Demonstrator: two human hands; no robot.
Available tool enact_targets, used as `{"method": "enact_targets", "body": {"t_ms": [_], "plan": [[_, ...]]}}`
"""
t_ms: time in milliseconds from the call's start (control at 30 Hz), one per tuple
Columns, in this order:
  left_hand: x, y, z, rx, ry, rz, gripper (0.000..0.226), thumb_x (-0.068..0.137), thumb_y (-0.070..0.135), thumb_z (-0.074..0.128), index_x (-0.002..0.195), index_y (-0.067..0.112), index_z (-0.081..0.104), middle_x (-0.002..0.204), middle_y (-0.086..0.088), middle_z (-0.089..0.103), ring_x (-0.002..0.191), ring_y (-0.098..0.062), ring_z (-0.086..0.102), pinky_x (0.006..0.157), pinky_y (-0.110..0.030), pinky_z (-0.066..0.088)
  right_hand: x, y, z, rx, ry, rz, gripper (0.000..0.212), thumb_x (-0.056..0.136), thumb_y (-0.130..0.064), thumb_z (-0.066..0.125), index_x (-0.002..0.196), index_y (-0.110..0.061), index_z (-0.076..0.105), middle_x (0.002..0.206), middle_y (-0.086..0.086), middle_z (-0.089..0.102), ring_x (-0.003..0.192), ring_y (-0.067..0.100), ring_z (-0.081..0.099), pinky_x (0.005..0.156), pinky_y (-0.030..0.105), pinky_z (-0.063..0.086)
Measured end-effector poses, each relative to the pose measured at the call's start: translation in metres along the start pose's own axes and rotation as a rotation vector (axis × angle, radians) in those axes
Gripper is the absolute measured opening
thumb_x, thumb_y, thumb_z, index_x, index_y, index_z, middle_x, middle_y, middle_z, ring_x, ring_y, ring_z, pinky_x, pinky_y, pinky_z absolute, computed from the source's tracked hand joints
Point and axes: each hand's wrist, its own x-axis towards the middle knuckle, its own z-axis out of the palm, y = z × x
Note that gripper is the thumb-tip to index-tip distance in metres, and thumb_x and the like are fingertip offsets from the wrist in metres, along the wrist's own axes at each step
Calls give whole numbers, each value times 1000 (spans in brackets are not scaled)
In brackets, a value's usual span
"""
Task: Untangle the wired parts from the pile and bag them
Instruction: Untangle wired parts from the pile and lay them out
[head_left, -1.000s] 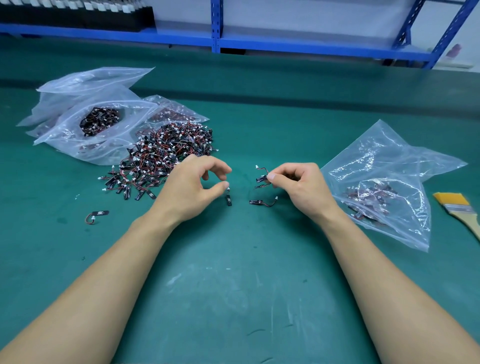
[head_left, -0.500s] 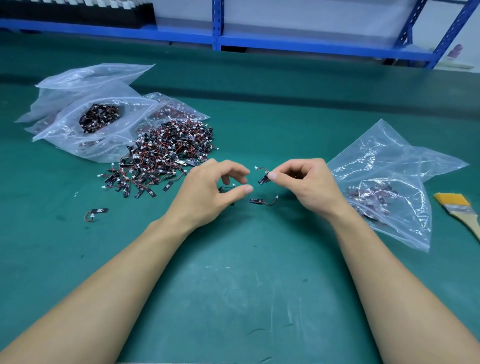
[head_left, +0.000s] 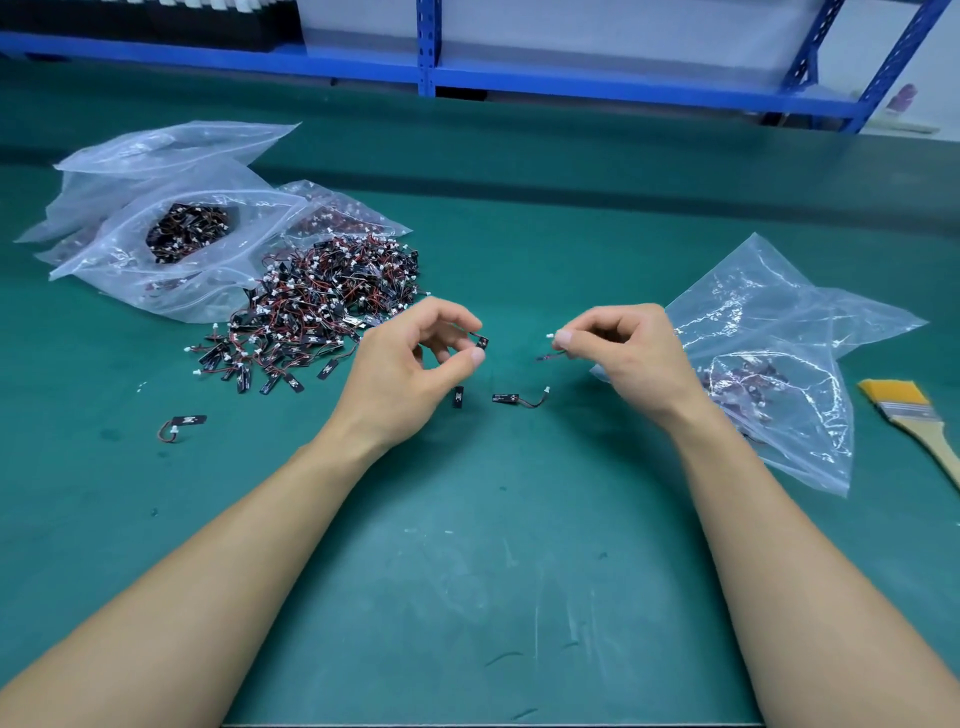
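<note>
- Head view. The left hand (head_left: 410, 374) is raised off the mat, with thumb and forefinger closed to a fine pinch on a small black tab (head_left: 482, 341). The other fingers curl loosely behind.
- Across the gap, the right hand (head_left: 623, 358) pinches a wired part (head_left: 549, 356), thumb against forefinger. A white plug pokes out by the thumbnail and a thin wire trails down and left below it. The two hands are apart.
- On the mat just below them lie two loose pieces. A loose tab (head_left: 457, 396) sits near the left thumb. A second wired part (head_left: 517, 399) lies flat, its dark wire curving up to a white plug.
- The pile (head_left: 317, 306) sits just beyond the left hand. It is a dense tangle of black tabs, red and black wires and white plugs.
- It lies against the left bags (head_left: 130, 249), which are clear, crinkled plastic. One shows a dark clump of parts through an open mouth.
- A stray part (head_left: 182, 423) lies alone, out to the left of the left wrist.
- The right bag (head_left: 779, 322) is glossy and crumpled and lies just behind the right hand. A few parts show through it.
- A brush (head_left: 911, 410) lies at the right edge, with yellow bristles, a metal band and a pale wooden handle.
- The green mat (head_left: 467, 571) is smooth, scuffed with pale scratches.
- A blue metal rack (head_left: 427, 52) runs along the far side.
</note>
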Motion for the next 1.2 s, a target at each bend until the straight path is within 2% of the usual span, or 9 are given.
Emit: {"method": "enact_targets", "body": {"t_ms": [133, 267, 333, 500, 633, 700, 867, 1000, 1200], "plan": [[5, -1, -9, 45, 39, -8, 21, 85, 16, 72, 92, 36, 69, 77, 20, 67, 69, -4, 56, 60, -19, 38, -1, 4, -14, -136, -78, 70, 17, 74, -21, 64, 59, -23, 73, 77, 26, 68, 65, 20, 48, 64, 31, 36], [9, -5, -19, 76, 87, -35, 19, 86, 13, 73, 88, 31, 71, 73, 22, 66, 67, -4, 53, 61, -17, 39, 0, 12, -13, -334, -208, 103, 16, 71, -19, 63, 61, -20, 75, 68, 6, 73, 71, 33, 64, 67, 39, 51], [10, -6, -24, 85, 98, -43, 13, 87, 14, 73, 86, 26, 72, 73, 21, 67, 67, -5, 54, 61, -16, 40, 1, 15, -11, -426, -265, 113, 18, 76, -15, 67, 63, -22, 77, 70, -1, 74, 76, 31, 65, 69, 39, 53], [10, -7, -32, 60, 122, -89, 11, 89, 14, 72, 82, 23, 73, 68, 18, 67, 63, 0, 55, 65, -17, 43, 2, 18, -11, -469, -170, 47, 15, 80, -14, 70, 72, -23, 79, 64, -23, 67, 54, -1, 52, 52, 11, 36], [8, -7, -35, 3, 76, -110, 13, 87, 9, 71, 89, 21, 73, 78, 2, 74, 70, -13, 65, 73, -37, 54, 2, 17, -10, -490, -116, 30, 15, 81, -14, 69, 74, -24, 78, 61, -28, 63, 53, -3, 51, 52, 7, 35], [7, -6, -34, -20, 22, -103, 17, 86, 7, 71, 93, 22, 72, 81, -3, 74, 71, -17, 69, 76, -40, 56, 3, 18, -9, -494, -83, 24, 15, 81, -13, 69, 74, -23, 77, 60, -31, 62, 53, -5, 51, 53, 6, 36], [9, -13, -44, 98, -17, -141, 34, 89, 2, 69, 104, 31, 63, 84, 5, 76, 76, -15, 72, 80, -27, 56, 2, 18, -7, -502, -71, -3, 13, 83, -15, 70, 74, -22, 77, 57, -32, 59, 53, -5, 51, 53, 4, 35], [11, -20, -56, 328, -116, -160, 31, 89, -1, 65, 94, 29, 66, 81, 17, 74, 76, -4, 68, 76, -15, 49, 2, 20, -8, -497, -87, -7, 15, 82, -16, 71, 71, -25, 75, 61, -29, 63, 53, -4, 51, 53, 6, 36], [9, -22, -55, 387, -242, -135, 26, 90, 2, 67, 106, 21, 70, 83, 15, 75, 78, 3, 68, 78, -14, 50, 1, 18, -14, -475, -184, 3, 16, 82, -21, 74, 66, -23, 73, 56, -18, 62, 49, 3, 45, 53, 15, 35]]}}
